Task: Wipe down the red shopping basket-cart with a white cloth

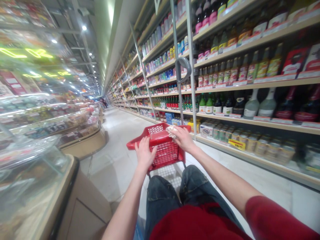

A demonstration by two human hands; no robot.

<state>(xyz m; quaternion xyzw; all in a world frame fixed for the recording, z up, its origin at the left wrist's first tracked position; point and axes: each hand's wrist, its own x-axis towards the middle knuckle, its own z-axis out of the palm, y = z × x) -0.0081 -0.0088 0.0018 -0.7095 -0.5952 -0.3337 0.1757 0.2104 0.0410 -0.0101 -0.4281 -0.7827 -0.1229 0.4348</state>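
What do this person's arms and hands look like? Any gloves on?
No gloves: the left hand and right hand are bare. No watch shows on either wrist. The right arm has a short, plain dark red sleeve.

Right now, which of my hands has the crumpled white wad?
Your right hand: it holds the wad at the cart handle. Your left hand lies on the handle's other end, with no wad showing.
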